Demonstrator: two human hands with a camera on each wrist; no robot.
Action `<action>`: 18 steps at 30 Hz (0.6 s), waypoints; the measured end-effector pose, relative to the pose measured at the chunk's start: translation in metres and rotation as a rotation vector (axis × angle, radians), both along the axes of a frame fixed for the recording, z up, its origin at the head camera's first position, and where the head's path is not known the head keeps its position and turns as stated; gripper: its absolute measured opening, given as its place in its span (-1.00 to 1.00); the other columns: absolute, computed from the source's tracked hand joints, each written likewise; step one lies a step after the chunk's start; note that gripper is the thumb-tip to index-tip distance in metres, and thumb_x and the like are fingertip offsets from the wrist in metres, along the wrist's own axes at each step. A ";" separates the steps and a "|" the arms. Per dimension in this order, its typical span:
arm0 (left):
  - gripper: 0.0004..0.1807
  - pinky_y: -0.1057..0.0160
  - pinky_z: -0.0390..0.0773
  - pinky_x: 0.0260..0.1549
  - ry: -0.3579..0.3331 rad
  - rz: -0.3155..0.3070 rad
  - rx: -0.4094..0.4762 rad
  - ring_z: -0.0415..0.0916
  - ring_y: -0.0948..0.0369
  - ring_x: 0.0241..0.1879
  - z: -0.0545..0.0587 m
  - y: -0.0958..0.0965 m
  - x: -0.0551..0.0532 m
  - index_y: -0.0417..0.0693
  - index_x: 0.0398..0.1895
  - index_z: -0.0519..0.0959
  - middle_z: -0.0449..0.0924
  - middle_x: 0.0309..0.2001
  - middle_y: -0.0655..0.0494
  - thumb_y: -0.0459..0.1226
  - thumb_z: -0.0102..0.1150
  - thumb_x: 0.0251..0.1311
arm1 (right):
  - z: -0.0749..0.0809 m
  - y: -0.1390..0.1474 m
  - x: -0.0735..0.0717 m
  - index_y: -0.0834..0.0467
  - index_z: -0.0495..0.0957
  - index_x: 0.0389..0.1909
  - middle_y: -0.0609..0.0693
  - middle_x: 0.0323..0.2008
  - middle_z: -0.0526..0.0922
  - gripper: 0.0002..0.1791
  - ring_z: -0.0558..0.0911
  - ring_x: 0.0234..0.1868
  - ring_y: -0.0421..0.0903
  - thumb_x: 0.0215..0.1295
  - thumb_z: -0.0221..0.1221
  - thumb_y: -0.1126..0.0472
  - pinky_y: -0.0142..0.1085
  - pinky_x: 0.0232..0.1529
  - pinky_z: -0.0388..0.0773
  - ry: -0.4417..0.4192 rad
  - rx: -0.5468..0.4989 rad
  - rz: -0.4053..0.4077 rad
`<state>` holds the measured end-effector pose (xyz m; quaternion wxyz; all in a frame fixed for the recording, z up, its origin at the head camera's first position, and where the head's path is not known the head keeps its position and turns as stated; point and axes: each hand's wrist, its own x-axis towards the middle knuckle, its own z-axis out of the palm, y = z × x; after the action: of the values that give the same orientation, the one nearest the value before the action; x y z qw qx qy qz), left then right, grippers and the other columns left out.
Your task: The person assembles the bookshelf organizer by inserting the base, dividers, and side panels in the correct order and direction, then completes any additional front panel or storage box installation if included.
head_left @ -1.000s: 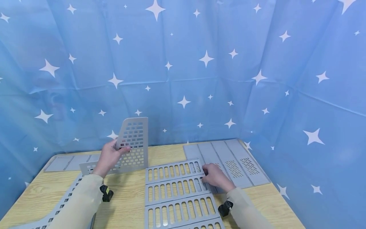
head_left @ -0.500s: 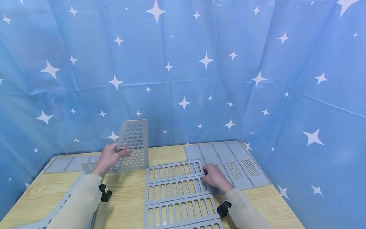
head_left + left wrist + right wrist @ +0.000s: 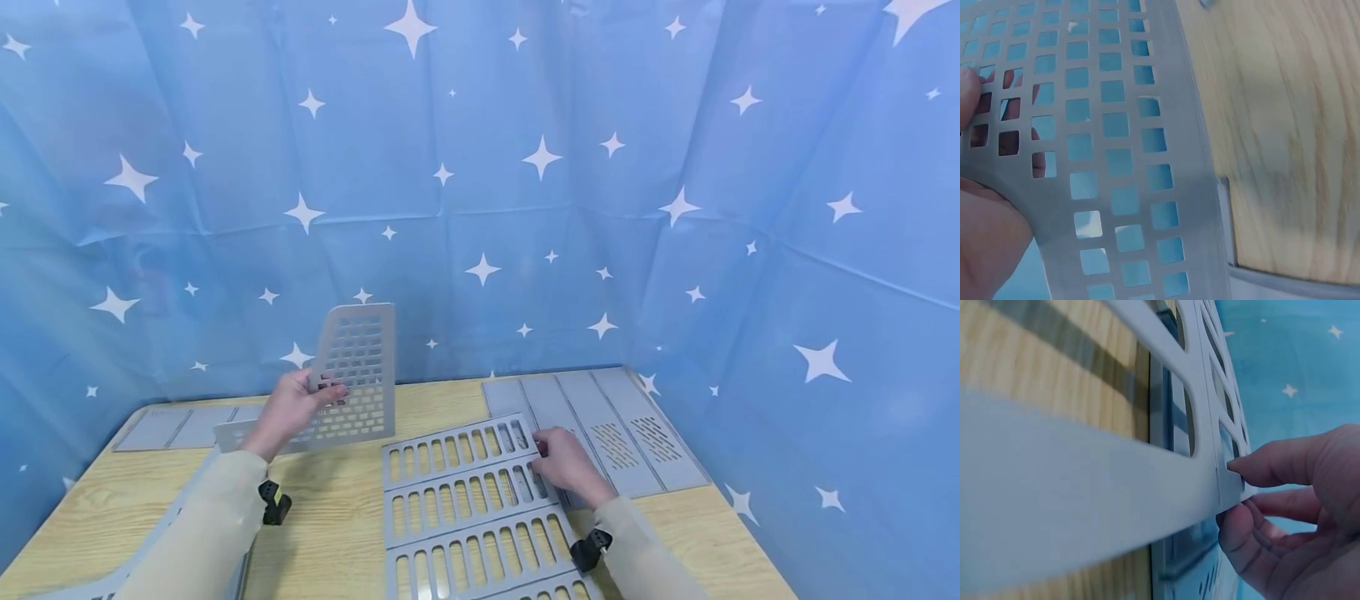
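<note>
My left hand (image 3: pixel 288 412) holds a grey perforated panel (image 3: pixel 387 367) upright at the back left of the table, thumb on its near face. Through the holes of this panel (image 3: pixel 1188 144), fingers show behind it in the left wrist view. The panel has a slanted edge, a rounded top corner and a low strip running left behind the wrist. With thumb and fingertips, my right hand (image 3: pixel 564 465) pinches the right edge of a grey slotted panel (image 3: pixel 450 477). In the right wrist view, that edge of the slotted panel (image 3: pixel 1104 500) stands clear of the table.
A grey folding panel (image 3: pixel 551 396) with diagonal slits lies flat at the back right, partly under the slotted one. Another flat grey panel (image 3: pixel 195 425) lies at the back left. A curved grey piece (image 3: pixel 105 586) sits under my left forearm. Blue star-patterned curtain (image 3: pixel 480 192) encloses the table.
The perforated panel has shifted slightly up and to the right with my left hand. The slotted panel's right side has risen a little, and its near part has moved slightly right.
</note>
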<state>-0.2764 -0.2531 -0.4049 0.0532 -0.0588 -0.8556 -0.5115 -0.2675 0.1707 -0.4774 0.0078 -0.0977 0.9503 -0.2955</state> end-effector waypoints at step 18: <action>-0.68 -0.22 0.58 0.13 0.001 -0.017 -0.007 0.73 -0.07 -0.05 -0.011 0.001 -0.001 -0.30 0.11 0.65 0.74 0.01 -0.20 -0.25 0.24 0.46 | 0.003 0.011 0.001 0.37 0.63 0.13 0.07 -0.29 0.69 -0.54 0.62 -0.28 -0.08 0.16 0.33 0.42 -0.15 -0.28 0.63 0.003 0.039 -0.037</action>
<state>-0.2779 -0.2526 -0.4155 0.0491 -0.0665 -0.8569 -0.5088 -0.2666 0.1818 -0.4742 0.0026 -0.0806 0.9575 -0.2768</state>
